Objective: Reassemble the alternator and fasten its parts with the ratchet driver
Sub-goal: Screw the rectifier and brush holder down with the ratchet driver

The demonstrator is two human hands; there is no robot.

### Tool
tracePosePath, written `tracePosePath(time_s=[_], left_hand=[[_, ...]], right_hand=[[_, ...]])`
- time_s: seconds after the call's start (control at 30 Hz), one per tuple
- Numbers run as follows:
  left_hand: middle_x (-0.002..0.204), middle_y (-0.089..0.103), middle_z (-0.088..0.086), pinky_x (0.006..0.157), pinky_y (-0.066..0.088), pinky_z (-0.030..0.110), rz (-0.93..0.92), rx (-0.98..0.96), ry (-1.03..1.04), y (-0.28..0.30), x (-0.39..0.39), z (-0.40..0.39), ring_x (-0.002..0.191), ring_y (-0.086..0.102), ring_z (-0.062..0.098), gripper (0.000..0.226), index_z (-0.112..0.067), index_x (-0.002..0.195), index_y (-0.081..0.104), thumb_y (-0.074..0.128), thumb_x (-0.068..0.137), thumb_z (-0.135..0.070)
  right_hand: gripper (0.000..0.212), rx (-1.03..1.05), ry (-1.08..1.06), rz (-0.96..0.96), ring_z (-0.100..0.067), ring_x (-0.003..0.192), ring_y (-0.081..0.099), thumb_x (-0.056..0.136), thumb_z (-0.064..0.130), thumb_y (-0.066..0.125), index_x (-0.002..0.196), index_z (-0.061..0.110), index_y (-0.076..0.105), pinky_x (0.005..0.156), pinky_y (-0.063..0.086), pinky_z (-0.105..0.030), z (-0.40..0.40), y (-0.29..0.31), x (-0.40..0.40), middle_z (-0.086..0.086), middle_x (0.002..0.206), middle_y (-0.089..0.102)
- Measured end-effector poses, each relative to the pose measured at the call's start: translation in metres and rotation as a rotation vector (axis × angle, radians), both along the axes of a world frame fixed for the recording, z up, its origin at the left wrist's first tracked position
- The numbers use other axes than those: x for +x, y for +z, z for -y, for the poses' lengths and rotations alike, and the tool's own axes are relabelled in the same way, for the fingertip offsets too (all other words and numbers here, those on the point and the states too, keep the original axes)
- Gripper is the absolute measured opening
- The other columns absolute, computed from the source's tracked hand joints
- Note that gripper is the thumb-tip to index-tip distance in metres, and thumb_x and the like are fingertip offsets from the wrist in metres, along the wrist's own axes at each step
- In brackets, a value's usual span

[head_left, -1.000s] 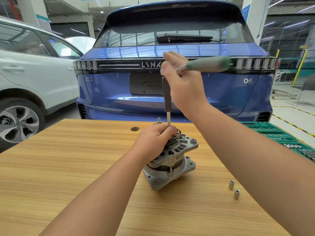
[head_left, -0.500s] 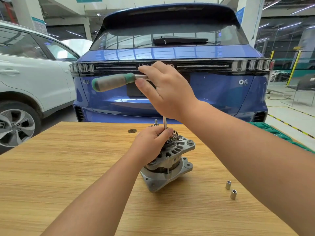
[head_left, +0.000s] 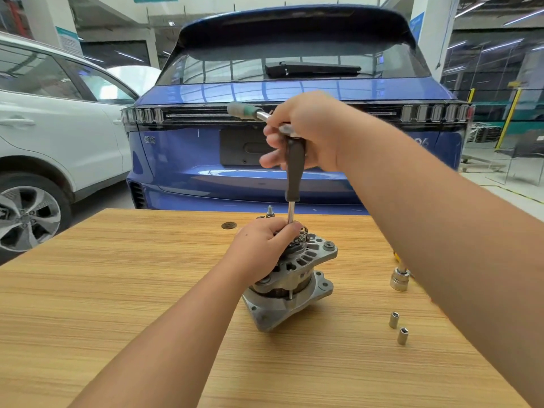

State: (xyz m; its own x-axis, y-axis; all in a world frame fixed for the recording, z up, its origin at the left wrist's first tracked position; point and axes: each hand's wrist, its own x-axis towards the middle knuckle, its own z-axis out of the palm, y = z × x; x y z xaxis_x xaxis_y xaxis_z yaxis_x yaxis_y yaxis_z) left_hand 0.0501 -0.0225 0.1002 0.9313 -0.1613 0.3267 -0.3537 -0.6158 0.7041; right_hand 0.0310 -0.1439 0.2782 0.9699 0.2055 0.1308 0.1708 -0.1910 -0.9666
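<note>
The alternator [head_left: 291, 278] stands on the table [head_left: 117, 290], near its middle. The left hand [head_left: 262, 248] rests on top of the alternator. Above it, the driver [head_left: 293, 169] stands upright, its shaft running down to the alternator's top beside the left hand; the right hand [head_left: 306, 131] is at the driver's upper end, where a ratchet handle [head_left: 244, 110] projects to the left. Right of the alternator, two small sockets [head_left: 398, 328] stand near each other on the table. A larger socket [head_left: 399, 278] stands behind them. Behind the alternator a stud [head_left: 270, 212] stands by the far edge. Beyond the table stands one car [head_left: 294, 128], another [head_left: 44, 142] to its left.
</note>
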Motion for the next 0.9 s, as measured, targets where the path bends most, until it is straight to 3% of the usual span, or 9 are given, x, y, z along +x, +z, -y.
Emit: tracePosePath(time_s=[0.07,0.17,0.23,0.3,0.37,0.43,0.53,0.7,0.9], left_hand=[[0.085,0.070,0.001,0.078,0.051,0.040,0.000,-0.008,0.002,0.000,0.000,0.000,0.083,0.062,0.014,0.045,-0.023,0.094,0.071,0.047,0.101,-0.060],[0.086,0.071,-0.005,0.080,0.050,0.038,-0.006,-0.009,0.010,0.001,0.000,0.001,0.087,0.063,0.012,0.040,-0.031,0.094,0.072,0.045,0.102,-0.059],[0.087,0.071,-0.011,0.077,0.048,0.032,-0.004,-0.009,0.019,0.001,0.000,0.002,0.089,0.062,0.008,0.037,-0.035,0.093,0.072,0.045,0.103,-0.058],[0.088,0.071,-0.014,0.075,0.047,0.029,-0.002,-0.011,0.021,0.001,0.000,0.001,0.089,0.060,0.004,0.036,-0.036,0.093,0.072,0.045,0.103,-0.057],[0.089,0.071,-0.014,0.078,0.047,0.029,0.000,-0.009,0.016,0.002,0.000,0.001,0.090,0.060,0.002,0.035,-0.037,0.094,0.073,0.045,0.104,-0.056],[0.089,0.071,-0.011,0.081,0.048,0.031,-0.001,-0.007,0.014,0.002,0.000,0.001,0.090,0.061,0.005,0.035,-0.035,0.094,0.073,0.046,0.103,-0.056],[0.090,0.071,-0.001,0.082,0.049,0.035,0.011,0.011,0.019,0.002,0.000,0.001,0.090,0.062,0.013,0.041,-0.026,0.095,0.072,0.045,0.104,-0.056],[0.089,0.071,0.002,0.078,0.049,0.036,0.030,0.007,0.010,0.001,0.001,0.001,0.084,0.060,0.011,0.043,-0.022,0.095,0.072,0.046,0.104,-0.054],[0.086,0.071,0.003,0.072,0.047,0.035,0.036,-0.003,0.004,0.000,0.001,0.000,0.081,0.059,0.009,0.045,-0.020,0.094,0.073,0.046,0.104,-0.054]], right_hand=[[0.009,0.239,0.084,-0.089,-0.018,0.067,0.073,0.100,0.018,0.046,0.097,0.016,0.055,0.080,0.051,-0.037,0.000,-0.012,0.005,0.006,0.063,0.064],[0.013,0.612,0.038,-0.135,-0.012,0.066,0.068,0.101,0.019,0.049,0.090,0.019,0.056,0.072,0.044,-0.032,-0.005,-0.027,0.013,0.008,0.070,0.064],[0.016,0.756,0.032,-0.028,-0.014,0.070,0.065,0.102,0.016,0.052,0.087,0.019,0.055,0.065,0.044,-0.029,-0.008,-0.038,0.014,0.003,0.079,0.065],[0.014,0.567,-0.065,0.337,-0.014,0.075,0.061,0.103,0.012,0.052,0.093,0.020,0.057,0.068,0.046,-0.028,-0.010,-0.051,0.015,0.001,0.086,0.066],[0.015,0.114,-0.252,0.806,-0.015,0.081,0.061,0.101,0.007,0.053,0.105,0.011,0.067,0.076,0.047,-0.026,-0.007,-0.060,0.018,-0.002,0.089,0.067],[0.021,-0.273,-0.369,1.087,-0.027,0.092,0.062,0.096,0.006,0.054,0.108,0.004,0.071,0.082,0.048,-0.037,-0.005,-0.065,0.022,-0.008,0.097,0.069],[0.021,-0.419,-0.381,1.112,-0.033,0.092,0.059,0.098,0.012,0.053,0.107,0.002,0.069,0.077,0.046,-0.043,-0.006,-0.066,0.022,-0.012,0.100,0.065],[0.028,-0.385,-0.332,1.079,-0.029,0.093,0.055,0.099,0.028,0.055,0.107,0.004,0.066,0.080,0.043,-0.037,-0.004,-0.067,0.021,-0.008,0.101,0.061],[0.051,-0.538,-0.221,1.043,-0.030,0.107,0.053,0.102,0.043,0.035,0.135,0.011,0.057,0.089,0.043,-0.040,-0.002,-0.064,0.016,-0.008,0.117,0.056]])
